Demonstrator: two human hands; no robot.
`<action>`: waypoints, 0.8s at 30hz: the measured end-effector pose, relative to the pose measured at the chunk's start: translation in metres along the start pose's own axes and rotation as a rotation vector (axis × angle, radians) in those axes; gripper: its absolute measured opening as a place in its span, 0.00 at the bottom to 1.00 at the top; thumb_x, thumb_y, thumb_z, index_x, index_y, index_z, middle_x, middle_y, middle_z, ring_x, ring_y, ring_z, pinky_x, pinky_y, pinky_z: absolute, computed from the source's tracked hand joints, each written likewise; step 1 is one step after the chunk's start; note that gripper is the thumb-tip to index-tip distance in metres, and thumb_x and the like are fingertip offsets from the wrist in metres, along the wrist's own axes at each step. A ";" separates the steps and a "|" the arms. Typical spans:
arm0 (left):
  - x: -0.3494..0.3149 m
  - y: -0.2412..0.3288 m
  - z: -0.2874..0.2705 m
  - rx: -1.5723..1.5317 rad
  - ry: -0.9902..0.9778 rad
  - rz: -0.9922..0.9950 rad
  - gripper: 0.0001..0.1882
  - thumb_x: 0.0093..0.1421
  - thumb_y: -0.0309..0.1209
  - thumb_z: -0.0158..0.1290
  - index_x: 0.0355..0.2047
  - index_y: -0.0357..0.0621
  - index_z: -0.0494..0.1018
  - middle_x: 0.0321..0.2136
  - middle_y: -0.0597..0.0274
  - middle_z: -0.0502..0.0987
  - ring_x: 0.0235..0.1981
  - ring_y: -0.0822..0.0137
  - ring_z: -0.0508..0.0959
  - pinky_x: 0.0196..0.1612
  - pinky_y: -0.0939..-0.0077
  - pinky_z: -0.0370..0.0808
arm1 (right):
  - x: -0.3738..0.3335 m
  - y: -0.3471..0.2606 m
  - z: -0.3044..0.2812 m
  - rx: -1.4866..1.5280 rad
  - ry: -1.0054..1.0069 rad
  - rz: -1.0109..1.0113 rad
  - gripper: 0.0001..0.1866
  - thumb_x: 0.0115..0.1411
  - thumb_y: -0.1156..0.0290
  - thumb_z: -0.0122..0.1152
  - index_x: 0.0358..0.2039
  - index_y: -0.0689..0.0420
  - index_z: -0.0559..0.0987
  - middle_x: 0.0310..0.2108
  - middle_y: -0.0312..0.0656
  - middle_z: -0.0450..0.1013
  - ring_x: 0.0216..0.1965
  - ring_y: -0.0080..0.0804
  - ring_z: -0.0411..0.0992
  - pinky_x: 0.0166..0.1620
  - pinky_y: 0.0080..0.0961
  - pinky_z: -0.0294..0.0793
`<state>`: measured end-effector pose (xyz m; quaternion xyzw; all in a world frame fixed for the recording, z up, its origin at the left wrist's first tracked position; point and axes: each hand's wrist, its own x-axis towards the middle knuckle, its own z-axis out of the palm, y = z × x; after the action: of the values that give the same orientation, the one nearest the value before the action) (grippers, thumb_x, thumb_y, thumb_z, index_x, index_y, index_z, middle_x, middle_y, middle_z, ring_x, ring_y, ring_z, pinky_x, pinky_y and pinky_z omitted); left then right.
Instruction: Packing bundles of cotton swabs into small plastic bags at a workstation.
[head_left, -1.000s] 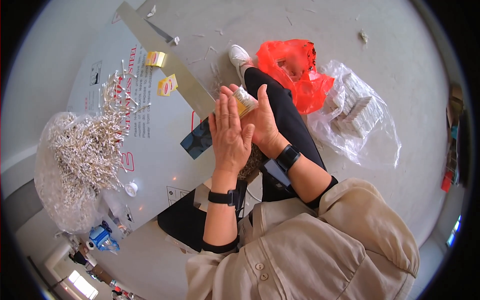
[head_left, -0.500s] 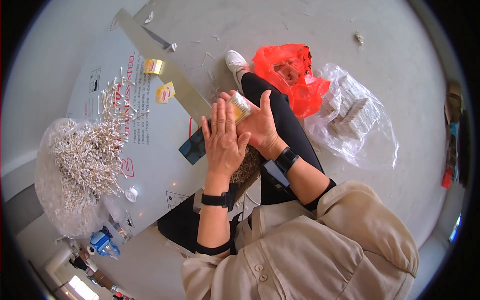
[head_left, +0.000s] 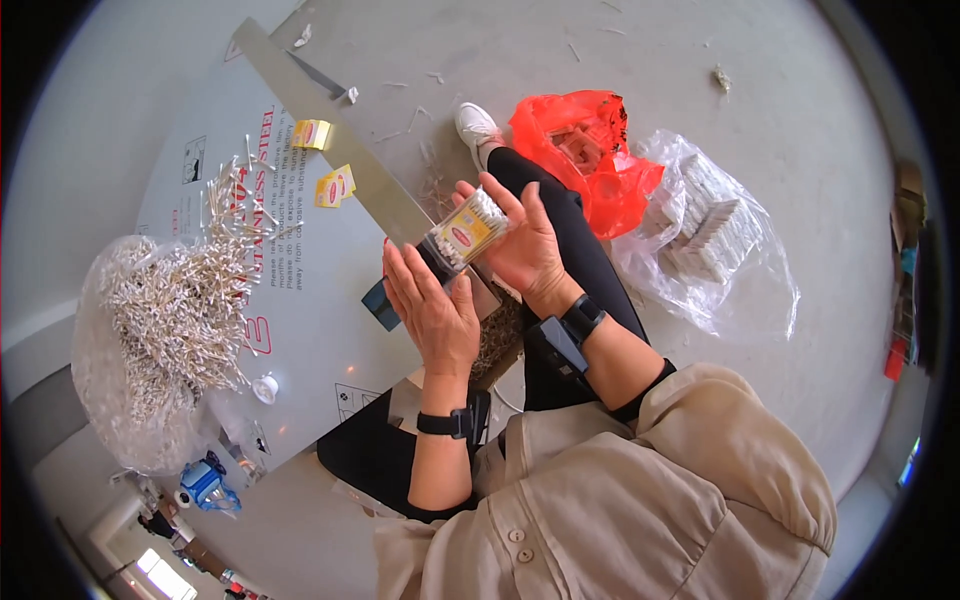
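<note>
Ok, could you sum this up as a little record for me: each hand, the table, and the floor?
Right hand: open, palm up, clear pack of cotton swabs with a yellow label resting across it
Left hand: open, back showing, beside the pack; contact unclear
Grey printed table: heap of loose white cotton swabs, partly in a clear plastic bag; small yellow cards
Grey floor: crumpled red plastic bag, beside a transparent sack of white bundles
</note>
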<state>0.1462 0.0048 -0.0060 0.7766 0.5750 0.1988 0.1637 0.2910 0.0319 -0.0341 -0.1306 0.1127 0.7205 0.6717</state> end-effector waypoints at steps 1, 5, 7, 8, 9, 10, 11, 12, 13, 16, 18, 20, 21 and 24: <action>-0.006 -0.002 -0.001 0.198 -0.054 -0.032 0.41 0.68 0.54 0.39 0.69 0.35 0.46 0.70 0.40 0.45 0.71 0.43 0.45 0.69 0.47 0.41 | 0.001 0.000 0.001 -0.070 0.085 -0.050 0.35 0.63 0.43 0.55 0.62 0.53 0.65 0.62 0.46 0.65 0.64 0.42 0.61 0.66 0.48 0.56; -0.013 0.004 -0.001 0.295 -0.164 -0.055 0.39 0.66 0.56 0.42 0.67 0.39 0.55 0.70 0.40 0.44 0.71 0.43 0.44 0.68 0.40 0.39 | 0.003 0.015 -0.001 -0.201 0.032 -0.052 0.29 0.65 0.63 0.58 0.63 0.61 0.63 0.63 0.52 0.63 0.65 0.43 0.61 0.68 0.44 0.57; -0.007 0.003 0.000 0.249 -0.160 -0.056 0.39 0.65 0.57 0.42 0.67 0.42 0.58 0.70 0.42 0.44 0.71 0.43 0.44 0.68 0.38 0.39 | 0.002 0.018 0.003 -0.189 0.073 -0.062 0.27 0.64 0.72 0.58 0.61 0.65 0.63 0.61 0.53 0.66 0.64 0.43 0.63 0.67 0.43 0.60; -0.005 0.002 0.001 0.284 -0.181 -0.044 0.39 0.65 0.58 0.42 0.67 0.43 0.58 0.70 0.42 0.44 0.71 0.43 0.43 0.67 0.37 0.38 | 0.002 0.018 0.004 -0.233 0.083 -0.060 0.26 0.64 0.73 0.57 0.61 0.65 0.63 0.60 0.53 0.66 0.64 0.44 0.63 0.67 0.43 0.60; -0.004 0.000 0.000 0.319 -0.201 -0.031 0.39 0.65 0.58 0.42 0.67 0.44 0.58 0.70 0.42 0.44 0.71 0.43 0.43 0.67 0.36 0.38 | 0.001 0.018 0.005 -0.278 0.093 -0.057 0.26 0.64 0.74 0.56 0.61 0.65 0.63 0.59 0.52 0.67 0.64 0.44 0.63 0.67 0.43 0.60; -0.004 -0.002 -0.002 0.320 -0.201 -0.033 0.39 0.65 0.58 0.42 0.67 0.44 0.58 0.70 0.42 0.44 0.71 0.43 0.43 0.67 0.36 0.38 | 0.001 0.018 0.006 -0.278 0.093 -0.055 0.26 0.64 0.74 0.56 0.61 0.65 0.63 0.59 0.52 0.67 0.64 0.44 0.63 0.67 0.43 0.60; -0.002 -0.004 -0.004 0.322 -0.222 -0.018 0.39 0.65 0.59 0.41 0.67 0.43 0.58 0.70 0.42 0.44 0.71 0.43 0.43 0.67 0.36 0.38 | 0.001 0.018 0.006 -0.288 0.089 -0.058 0.25 0.64 0.74 0.56 0.60 0.65 0.63 0.59 0.52 0.68 0.63 0.44 0.64 0.67 0.42 0.61; -0.001 -0.005 -0.004 0.324 -0.243 -0.003 0.40 0.65 0.60 0.41 0.67 0.43 0.57 0.70 0.42 0.44 0.71 0.43 0.43 0.67 0.35 0.38 | 0.001 0.017 0.006 -0.299 0.084 -0.061 0.25 0.64 0.74 0.56 0.60 0.65 0.64 0.59 0.52 0.68 0.63 0.44 0.64 0.66 0.42 0.62; -0.003 -0.004 -0.003 0.323 -0.243 -0.003 0.40 0.65 0.60 0.41 0.67 0.43 0.57 0.70 0.42 0.44 0.71 0.43 0.43 0.67 0.35 0.38 | 0.000 0.017 0.005 -0.299 0.085 -0.062 0.25 0.64 0.74 0.56 0.60 0.65 0.64 0.59 0.52 0.68 0.63 0.44 0.64 0.66 0.42 0.62; -0.009 -0.004 0.001 0.028 -0.124 -0.066 0.42 0.64 0.62 0.40 0.68 0.44 0.56 0.70 0.43 0.45 0.71 0.43 0.43 0.67 0.35 0.38 | 0.002 0.017 0.001 -0.215 0.045 -0.076 0.24 0.65 0.73 0.56 0.59 0.65 0.64 0.58 0.52 0.68 0.62 0.43 0.65 0.65 0.41 0.64; -0.011 -0.006 0.002 0.093 -0.113 -0.005 0.43 0.63 0.63 0.40 0.69 0.45 0.54 0.70 0.44 0.45 0.71 0.43 0.44 0.66 0.34 0.38 | 0.005 0.016 0.001 -0.094 0.096 -0.071 0.25 0.65 0.72 0.56 0.60 0.65 0.64 0.58 0.52 0.68 0.62 0.43 0.65 0.65 0.41 0.64; -0.009 -0.005 0.002 0.159 -0.146 -0.002 0.43 0.64 0.63 0.40 0.69 0.46 0.54 0.70 0.44 0.45 0.71 0.43 0.44 0.66 0.34 0.38 | 0.004 0.020 0.001 -0.168 0.085 -0.077 0.24 0.66 0.71 0.56 0.60 0.65 0.64 0.58 0.52 0.68 0.62 0.43 0.65 0.65 0.42 0.64; -0.008 -0.005 0.002 0.226 -0.178 0.002 0.43 0.64 0.63 0.40 0.69 0.47 0.54 0.70 0.43 0.44 0.71 0.43 0.44 0.66 0.34 0.38 | 0.003 0.022 0.001 -0.242 0.072 -0.083 0.24 0.66 0.70 0.56 0.60 0.64 0.64 0.59 0.52 0.68 0.62 0.44 0.65 0.65 0.42 0.63; -0.007 -0.002 -0.001 0.285 -0.227 -0.005 0.43 0.64 0.62 0.40 0.70 0.44 0.51 0.70 0.42 0.44 0.72 0.44 0.43 0.68 0.38 0.38 | 0.002 0.021 0.001 -0.311 0.067 -0.085 0.26 0.66 0.66 0.57 0.60 0.63 0.65 0.60 0.52 0.67 0.63 0.44 0.63 0.67 0.44 0.59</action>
<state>0.1422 -0.0016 -0.0072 0.8080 0.5770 0.0258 0.1163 0.2695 0.0321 -0.0343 -0.2618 0.0163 0.6953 0.6692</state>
